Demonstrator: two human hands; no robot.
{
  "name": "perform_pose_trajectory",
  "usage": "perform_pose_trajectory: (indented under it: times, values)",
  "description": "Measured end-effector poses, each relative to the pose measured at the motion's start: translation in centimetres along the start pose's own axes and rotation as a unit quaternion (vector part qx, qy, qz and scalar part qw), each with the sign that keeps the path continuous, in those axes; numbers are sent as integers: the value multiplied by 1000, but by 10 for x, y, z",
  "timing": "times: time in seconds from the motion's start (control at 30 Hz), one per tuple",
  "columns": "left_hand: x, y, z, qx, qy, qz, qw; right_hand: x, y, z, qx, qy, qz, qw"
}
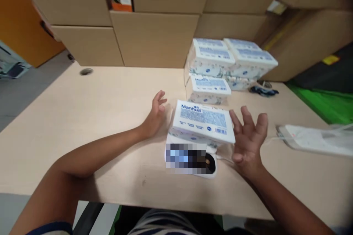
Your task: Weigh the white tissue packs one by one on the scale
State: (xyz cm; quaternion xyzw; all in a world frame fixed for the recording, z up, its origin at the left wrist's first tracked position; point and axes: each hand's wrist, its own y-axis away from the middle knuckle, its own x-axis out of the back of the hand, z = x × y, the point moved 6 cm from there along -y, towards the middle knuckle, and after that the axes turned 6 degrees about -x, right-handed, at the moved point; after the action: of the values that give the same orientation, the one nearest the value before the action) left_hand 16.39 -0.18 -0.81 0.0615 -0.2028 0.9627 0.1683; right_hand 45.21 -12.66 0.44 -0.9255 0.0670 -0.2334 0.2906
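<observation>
In front of me on the table lies a white and blue tissue pack (204, 121) marked "Manhua". My left hand (157, 115) is at its left side, fingers apart, with a small gap to the pack. My right hand (249, 141) is spread at the pack's right end, palm showing; whether a finger touches it I cannot tell. Partly under the near edge of the pack is a white flat object (212, 176) with a dark round spot, its middle blurred out. Behind the pack, several like tissue packs (212, 58) are stacked, with a single pack (209, 86) before them.
Cardboard boxes (157, 40) form a wall along the table's (116, 99) back edge. At right lie a white power strip (317, 139) with cables and a dark bunched item (264, 91). Green material (317, 102) is beyond the right edge. A cable hole (86, 71) sits back left.
</observation>
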Motion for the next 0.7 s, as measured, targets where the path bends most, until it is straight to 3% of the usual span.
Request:
perform_pose_trajectory:
  times: [0.1,0.23,0.3,0.4,0.47,0.53,0.63,0.7]
  values:
    - [-5,8,18,-90,-66,-65,992,-9,4,19,-50,-30,-38,998]
    - [-34,31,24,-243,-190,-207,929,-7,10,25,-117,4,-46,992]
    - [-44,39,26,-311,-215,-202,904,-2,8,17,-108,55,-18,992]
    - [-44,34,40,-364,-228,-151,890,-4,-10,-6,-14,116,28,993]
    - [-28,17,53,-346,-227,-114,903,-18,-35,-21,28,118,47,991]
    - [4,-8,63,-293,-205,-63,932,-44,-72,-29,-13,113,40,993]
    - [72,-43,49,-142,-120,35,982,-113,-132,-36,-176,180,-73,965]
    - [122,-53,22,-20,-50,108,993,-170,-166,-49,-187,314,-195,910]
